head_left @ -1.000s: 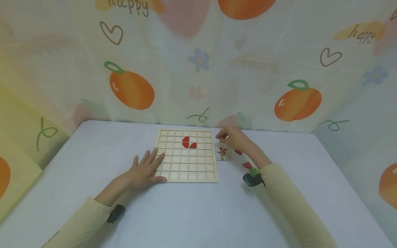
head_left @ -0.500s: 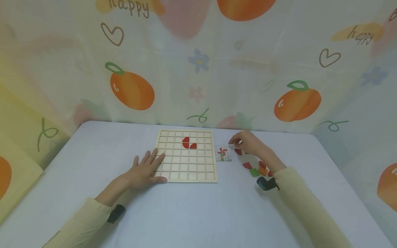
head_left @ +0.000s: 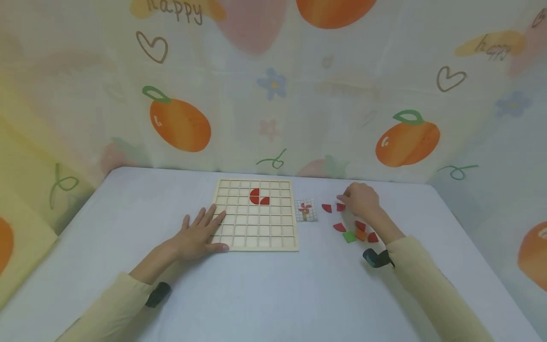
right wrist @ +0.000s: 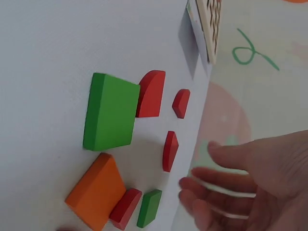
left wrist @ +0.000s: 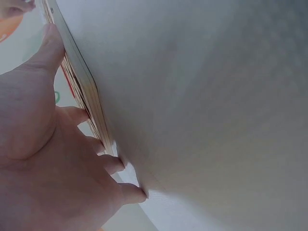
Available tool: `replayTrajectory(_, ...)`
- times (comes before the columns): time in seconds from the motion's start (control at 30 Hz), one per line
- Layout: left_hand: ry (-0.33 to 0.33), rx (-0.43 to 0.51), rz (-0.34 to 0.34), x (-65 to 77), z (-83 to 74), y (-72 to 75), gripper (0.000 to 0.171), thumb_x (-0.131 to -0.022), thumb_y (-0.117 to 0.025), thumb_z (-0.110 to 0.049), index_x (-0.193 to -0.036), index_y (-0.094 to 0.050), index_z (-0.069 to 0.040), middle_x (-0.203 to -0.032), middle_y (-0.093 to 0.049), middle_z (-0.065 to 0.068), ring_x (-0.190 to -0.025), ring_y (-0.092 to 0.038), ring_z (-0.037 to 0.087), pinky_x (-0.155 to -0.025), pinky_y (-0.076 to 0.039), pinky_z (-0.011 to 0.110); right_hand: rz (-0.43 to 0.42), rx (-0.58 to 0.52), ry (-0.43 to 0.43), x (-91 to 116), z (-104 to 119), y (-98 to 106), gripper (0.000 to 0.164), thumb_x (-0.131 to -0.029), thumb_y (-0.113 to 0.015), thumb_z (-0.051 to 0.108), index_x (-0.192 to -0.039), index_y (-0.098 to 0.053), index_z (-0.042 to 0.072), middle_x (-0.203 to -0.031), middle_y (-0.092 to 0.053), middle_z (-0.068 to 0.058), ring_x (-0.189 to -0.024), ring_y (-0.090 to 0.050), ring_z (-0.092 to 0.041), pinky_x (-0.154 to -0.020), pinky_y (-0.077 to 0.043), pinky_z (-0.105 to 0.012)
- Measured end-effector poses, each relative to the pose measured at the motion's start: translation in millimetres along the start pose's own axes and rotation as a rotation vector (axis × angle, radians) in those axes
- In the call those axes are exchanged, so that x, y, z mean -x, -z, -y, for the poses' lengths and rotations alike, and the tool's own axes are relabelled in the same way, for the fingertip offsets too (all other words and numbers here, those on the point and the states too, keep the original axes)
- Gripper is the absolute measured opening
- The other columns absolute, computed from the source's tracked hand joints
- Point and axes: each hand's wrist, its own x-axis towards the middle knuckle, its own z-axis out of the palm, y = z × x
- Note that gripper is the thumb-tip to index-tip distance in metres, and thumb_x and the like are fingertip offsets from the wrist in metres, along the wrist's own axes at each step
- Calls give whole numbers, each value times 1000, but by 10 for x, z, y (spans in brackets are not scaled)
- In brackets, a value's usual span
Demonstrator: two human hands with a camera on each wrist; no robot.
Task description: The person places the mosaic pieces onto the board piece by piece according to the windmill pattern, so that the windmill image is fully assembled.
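Note:
My left hand (head_left: pixel 198 237) lies with spread fingers on the left edge of a wooden grid board (head_left: pixel 256 250). In the left wrist view, its fingertips reach over the board's side (left wrist: pixel 86 91). Three red quarter-round pieces (head_left: pixel 254 196) sit in the board's upper cells. My right hand (head_left: pixel 362 199) hovers over loose red pieces on the table; its thumb and fingers are parted, with nothing between them in the right wrist view. Close to it there are a red piece (right wrist: pixel 170 151), a green square (right wrist: pixel 113 113) and an orange square (right wrist: pixel 98 190).
A small pattern card (head_left: pixel 305 210) with a red flower printed on a grid lies against the board's right side. Several other loose pieces are scattered right of it, among them a second green piece (right wrist: pixel 149 208). A printed curtain (head_left: pixel 273 118) hangs behind the white table (head_left: pixel 239 294).
My right hand has moved right, from above the pattern card to over the loose pieces, uncovering the card and several pieces. The left hand stays put on the board.

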Motion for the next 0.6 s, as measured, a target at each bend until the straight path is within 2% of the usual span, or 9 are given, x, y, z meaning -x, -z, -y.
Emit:
replayTrajectory(0.1, 4, 5, -3, 15, 12, 8, 93, -90, -65, -51, -155, -20, -2, -160, -2, 28, -144, 1, 52, -107, 4, 73, 29, -8, -120, 13, -3, 3, 38, -92, -69, 29, -104, -71, -7, -72, -65, -11, -65, -56, -24, -55, -44, -29)
replayTrajectory(0.23, -7, 3, -10, 12, 44, -5, 93, -90, -64, -51, -155, -19, -3, -160, -2, 28, -144, 2, 52, -107, 5, 73, 59, 7, -201, 15, 5, -8, 44, -90, -71, 33, -106, -69, -8, -73, -64, -12, -64, -56, -24, -54, -42, -27)
replayTrajectory(0.4, -22, 0, -13, -5, 74, -26, 93, -90, -64, -51, -155, -19, -3, -160, -2, 28, -144, 1, 52, -107, 4, 73, 63, 39, -229, 9, 37, -46, 47, -87, -74, 36, -106, -68, -7, -80, -67, -14, -67, -58, -25, -55, -45, -28)
replayTrajectory(0.6, -27, -3, -13, -12, 67, -24, 93, -90, -63, -52, -155, -19, -2, -160, -2, 28, -144, 1, 52, -107, 4, 73, 50, 67, -228, 7, 82, -65, 41, -85, -77, 33, -101, -70, -4, -86, -69, -16, -77, -59, -28, -63, -49, -33)
